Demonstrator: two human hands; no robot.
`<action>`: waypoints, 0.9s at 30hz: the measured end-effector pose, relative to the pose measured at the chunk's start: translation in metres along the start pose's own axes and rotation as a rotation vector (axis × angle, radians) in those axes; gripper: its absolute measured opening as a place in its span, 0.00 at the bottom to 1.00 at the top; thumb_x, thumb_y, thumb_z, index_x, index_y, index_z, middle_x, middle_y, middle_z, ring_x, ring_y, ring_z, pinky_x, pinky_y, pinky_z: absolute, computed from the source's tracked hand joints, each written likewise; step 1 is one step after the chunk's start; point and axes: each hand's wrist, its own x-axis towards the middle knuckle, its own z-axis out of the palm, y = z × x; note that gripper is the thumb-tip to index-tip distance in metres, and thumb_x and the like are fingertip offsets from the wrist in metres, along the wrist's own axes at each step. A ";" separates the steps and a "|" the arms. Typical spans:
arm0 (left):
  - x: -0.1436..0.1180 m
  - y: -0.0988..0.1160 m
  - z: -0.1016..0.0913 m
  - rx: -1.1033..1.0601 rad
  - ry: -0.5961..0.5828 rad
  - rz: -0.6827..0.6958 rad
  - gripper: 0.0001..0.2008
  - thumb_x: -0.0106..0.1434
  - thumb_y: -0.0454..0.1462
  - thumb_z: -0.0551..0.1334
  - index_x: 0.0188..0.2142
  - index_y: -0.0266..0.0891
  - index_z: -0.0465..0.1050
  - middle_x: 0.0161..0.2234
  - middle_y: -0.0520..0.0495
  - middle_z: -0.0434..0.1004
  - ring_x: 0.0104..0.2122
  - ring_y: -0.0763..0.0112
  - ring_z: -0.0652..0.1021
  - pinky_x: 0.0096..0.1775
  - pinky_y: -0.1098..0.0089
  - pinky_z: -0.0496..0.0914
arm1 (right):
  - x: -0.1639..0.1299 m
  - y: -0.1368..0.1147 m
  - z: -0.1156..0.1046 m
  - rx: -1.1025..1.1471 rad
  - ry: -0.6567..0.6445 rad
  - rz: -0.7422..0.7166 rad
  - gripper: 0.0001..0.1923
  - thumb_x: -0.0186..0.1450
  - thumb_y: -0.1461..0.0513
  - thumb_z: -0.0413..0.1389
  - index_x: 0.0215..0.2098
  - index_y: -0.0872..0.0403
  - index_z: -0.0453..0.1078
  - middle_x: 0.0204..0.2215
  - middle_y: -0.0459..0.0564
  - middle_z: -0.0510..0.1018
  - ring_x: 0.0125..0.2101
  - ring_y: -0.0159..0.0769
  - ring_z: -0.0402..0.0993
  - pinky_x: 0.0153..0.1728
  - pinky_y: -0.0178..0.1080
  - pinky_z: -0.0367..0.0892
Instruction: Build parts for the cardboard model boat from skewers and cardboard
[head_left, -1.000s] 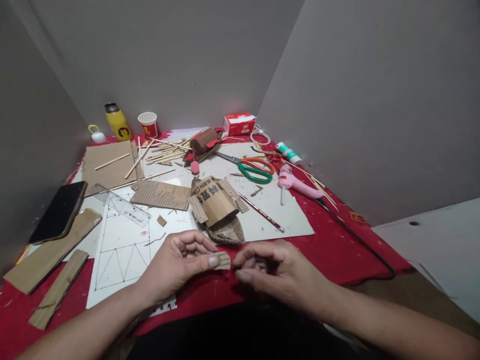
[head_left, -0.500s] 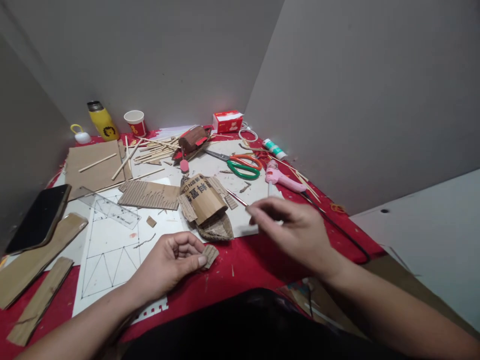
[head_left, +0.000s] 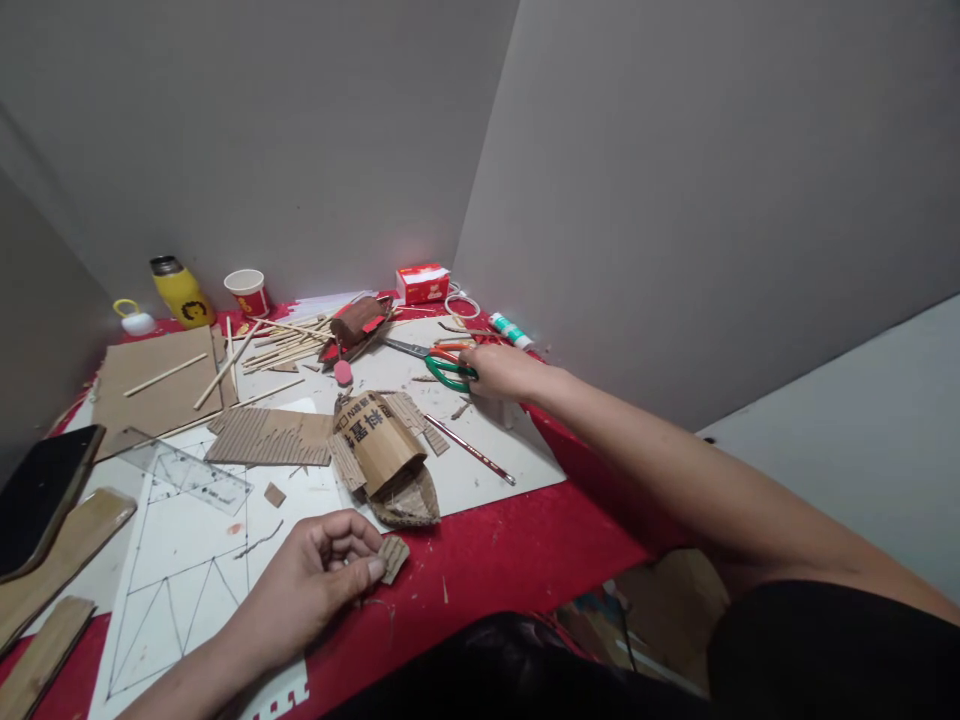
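Note:
My left hand (head_left: 330,565) pinches a small piece of corrugated cardboard (head_left: 394,558) between thumb and fingers, low over the red cloth. Farther back, my right hand (head_left: 499,373) has its fingers closed at the handles of the scissors (head_left: 444,366), one green and one orange; the blades point left. Between the hands sits a cardboard boat (head_left: 382,445) with a curved, printed roof and ridged flaps at its sides. A pencil (head_left: 470,450) lies on the white board just right of the boat.
A ridged cardboard strip (head_left: 270,436), a clear ruler (head_left: 191,472) and a drawn sheet (head_left: 176,590) lie left of the boat. Behind are a brown boat model (head_left: 360,325), wooden sticks (head_left: 292,345), a paper cup (head_left: 247,293) and a yellow bottle (head_left: 180,292). A phone (head_left: 46,500) lies far left.
My right hand has let go of the pencil, which now lies on the board, and has reached back to the scissors. My left hand still pinches the cardboard piece. The view has shifted.

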 end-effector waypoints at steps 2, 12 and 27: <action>0.000 -0.002 -0.001 0.010 -0.011 -0.006 0.14 0.55 0.45 0.68 0.31 0.36 0.73 0.25 0.52 0.73 0.24 0.76 0.67 0.29 0.73 0.60 | 0.011 0.004 0.000 -0.013 -0.032 0.006 0.16 0.69 0.57 0.54 0.53 0.54 0.67 0.51 0.54 0.72 0.45 0.40 0.73 0.45 0.48 0.72; 0.000 -0.003 -0.002 -0.043 -0.033 -0.030 0.19 0.52 0.49 0.70 0.30 0.35 0.74 0.24 0.51 0.73 0.25 0.75 0.68 0.29 0.73 0.59 | 0.031 0.015 -0.022 0.022 -0.117 -0.119 0.16 0.69 0.57 0.55 0.52 0.55 0.68 0.50 0.54 0.73 0.44 0.39 0.73 0.44 0.46 0.72; -0.001 -0.002 -0.004 -0.191 0.020 -0.108 0.18 0.51 0.46 0.73 0.31 0.34 0.71 0.26 0.49 0.77 0.25 0.75 0.76 0.32 0.72 0.69 | -0.076 -0.012 -0.030 1.080 0.023 -0.287 0.22 0.60 0.53 0.61 0.48 0.54 0.67 0.23 0.44 0.76 0.19 0.30 0.71 0.19 0.33 0.65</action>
